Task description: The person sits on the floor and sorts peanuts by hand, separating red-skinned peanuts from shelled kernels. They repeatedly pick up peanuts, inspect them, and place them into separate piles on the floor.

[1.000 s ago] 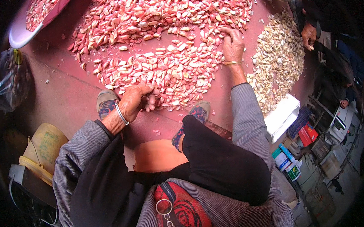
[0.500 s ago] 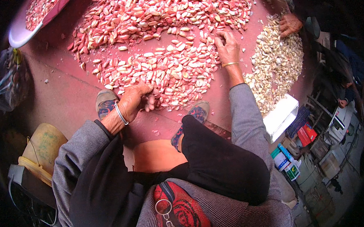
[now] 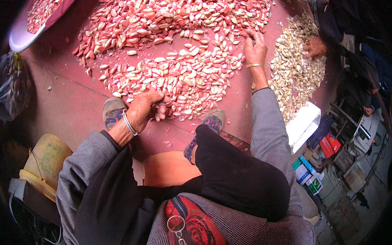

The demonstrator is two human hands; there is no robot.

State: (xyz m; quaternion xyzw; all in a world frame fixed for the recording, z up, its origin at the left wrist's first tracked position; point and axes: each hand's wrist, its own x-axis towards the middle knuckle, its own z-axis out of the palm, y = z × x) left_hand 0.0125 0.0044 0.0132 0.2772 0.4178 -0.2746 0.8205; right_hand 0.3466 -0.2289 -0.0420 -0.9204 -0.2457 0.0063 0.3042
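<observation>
My left hand (image 3: 145, 107) is curled at the lower left edge of the nearer pile of pink-and-white cloves (image 3: 189, 79); what lies in its fingers is hidden. At that pile's upper right, my right hand (image 3: 255, 49) has bent, closed fingers touching cloves, and whatever they grip is too small to name. Behind these lies a larger heap of pink cloves (image 3: 169, 14). Just right of my right hand, pale beige cloves (image 3: 290, 87) form a long pile.
Another person's hand (image 3: 315, 47) reaches into the pale pile. A white box (image 3: 303, 126) borders it. A pink-and-white basin (image 3: 21, 36) of cloves is upper left, above a plastic bag (image 3: 10, 87). Yellow buckets (image 3: 47, 162) stand lower left; cartons and clutter (image 3: 330, 145) fill the right.
My right hand moved slightly left, then back rightward and up along the cloves. The other person's hand came left into the pale pile, then shifted down. My left hand is nearly still.
</observation>
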